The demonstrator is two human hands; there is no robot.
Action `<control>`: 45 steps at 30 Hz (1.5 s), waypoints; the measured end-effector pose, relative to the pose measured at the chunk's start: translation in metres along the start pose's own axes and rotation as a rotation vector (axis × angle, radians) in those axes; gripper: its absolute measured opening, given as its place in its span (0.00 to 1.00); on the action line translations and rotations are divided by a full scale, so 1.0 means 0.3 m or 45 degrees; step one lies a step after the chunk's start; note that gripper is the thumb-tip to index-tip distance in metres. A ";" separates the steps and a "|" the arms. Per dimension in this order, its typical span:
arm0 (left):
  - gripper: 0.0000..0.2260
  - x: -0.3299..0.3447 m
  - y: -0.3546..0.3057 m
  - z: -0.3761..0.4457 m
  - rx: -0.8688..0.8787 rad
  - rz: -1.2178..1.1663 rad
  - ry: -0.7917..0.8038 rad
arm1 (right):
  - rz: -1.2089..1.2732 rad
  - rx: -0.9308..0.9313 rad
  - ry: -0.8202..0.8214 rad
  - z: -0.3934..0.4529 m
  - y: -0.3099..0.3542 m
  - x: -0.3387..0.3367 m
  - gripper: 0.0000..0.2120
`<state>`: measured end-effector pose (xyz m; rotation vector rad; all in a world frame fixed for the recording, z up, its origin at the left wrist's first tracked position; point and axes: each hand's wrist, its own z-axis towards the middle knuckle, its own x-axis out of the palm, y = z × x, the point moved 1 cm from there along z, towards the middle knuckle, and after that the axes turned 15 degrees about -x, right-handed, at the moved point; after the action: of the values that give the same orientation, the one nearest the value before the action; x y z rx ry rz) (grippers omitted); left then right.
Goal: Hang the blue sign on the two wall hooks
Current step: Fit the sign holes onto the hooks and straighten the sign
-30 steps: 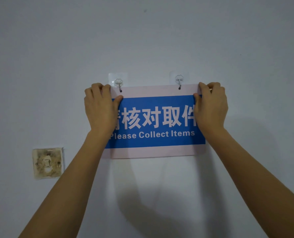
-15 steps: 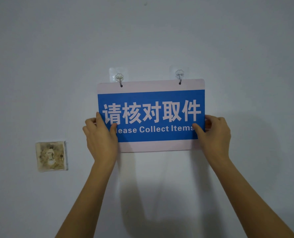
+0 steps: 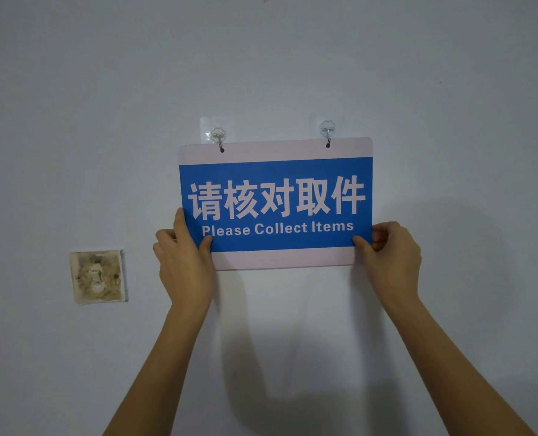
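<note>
The blue sign point(image 3: 275, 202) hangs flat against the wall point(image 3: 418, 73), its long axis horizontal, with its 2 top holes threaded on the 2 hooks: the left hook point(image 3: 219, 138) and the right hook point(image 3: 327, 133), both well above the fingers. The left hand point(image 3: 182, 262) pinches the sign's lower left corner, thumb on the blue face just under the "P" and the other fingers curled behind the edge. The right hand point(image 3: 390, 256) pinches the lower right corner the same way, thumb tip on the face and fingers folded around the side. Both grips are narrow, closed on the board.

From each set of fingers the sign runs up and inward, toward the middle between the hands, so both hands sit equally near it, 1 per lower corner. The top edge tilts very slightly, the right side a touch higher. Each hook's wire seems to pass fully through its hole, though the detail is small and I cannot be sure. My judgement is that the hanging is essentially done, and the coming move calls for both hands to loosen together so the board settles on both hooks. An old stained wall box point(image 3: 97, 276) sits out to the left of the left fingers, apart from the sign.
</note>
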<state>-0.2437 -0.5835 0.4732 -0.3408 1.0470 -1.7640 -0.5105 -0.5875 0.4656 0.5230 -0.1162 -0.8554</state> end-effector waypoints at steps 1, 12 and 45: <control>0.31 0.000 0.001 -0.003 0.006 0.006 0.014 | -0.011 -0.014 0.013 -0.005 0.002 0.002 0.19; 0.33 0.009 0.072 -0.039 0.021 0.031 0.082 | -0.057 -0.069 0.026 -0.060 0.001 0.020 0.26; 0.27 0.123 0.162 -0.156 0.570 0.666 -0.090 | -0.632 -0.618 0.542 -0.197 -0.041 0.113 0.31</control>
<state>-0.2604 -0.5979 0.3997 0.1424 0.5915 -1.4390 -0.4788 -0.5961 0.4047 0.2635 0.6218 -1.1881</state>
